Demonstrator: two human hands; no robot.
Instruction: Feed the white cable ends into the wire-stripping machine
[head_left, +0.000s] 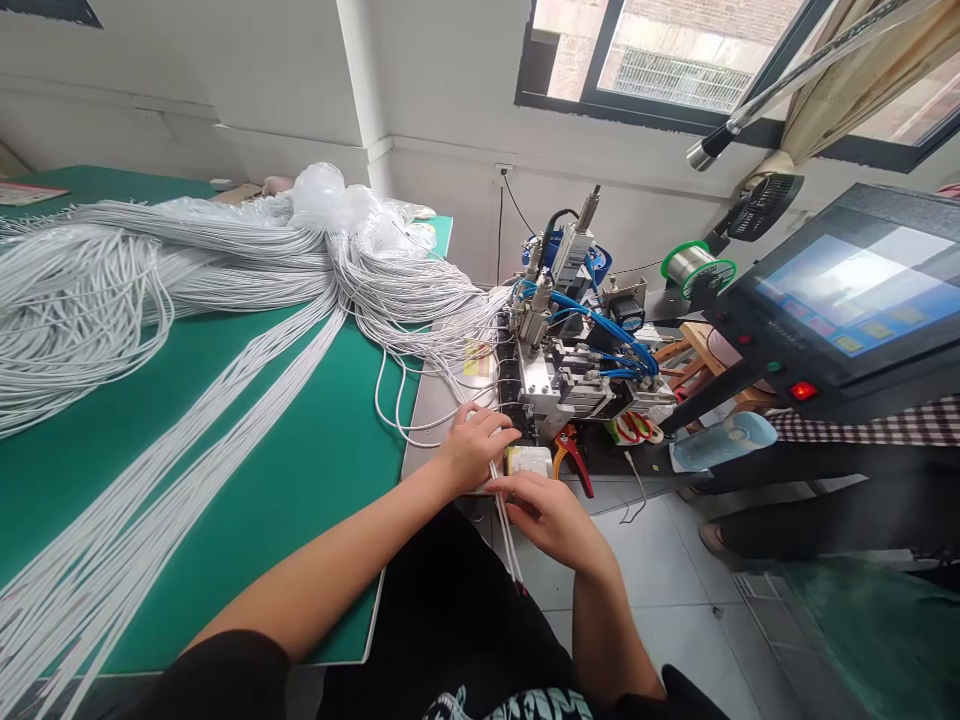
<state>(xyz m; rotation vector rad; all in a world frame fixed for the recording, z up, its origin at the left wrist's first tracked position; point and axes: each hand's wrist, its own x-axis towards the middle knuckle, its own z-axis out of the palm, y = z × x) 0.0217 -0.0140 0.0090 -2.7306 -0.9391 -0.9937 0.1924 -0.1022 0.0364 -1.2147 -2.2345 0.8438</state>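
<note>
You are in a small workshop: a wire machine (577, 350) at twelve o'clock, piles of white cables (187, 300) at ten, a control screen (847, 290) at two.

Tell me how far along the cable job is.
Done: cannot tell; no finished batch stands apart. In hand: left hand and right hand pinch a few cables at the machine. Left: likely the big bundle heaped on the green table.
</note>
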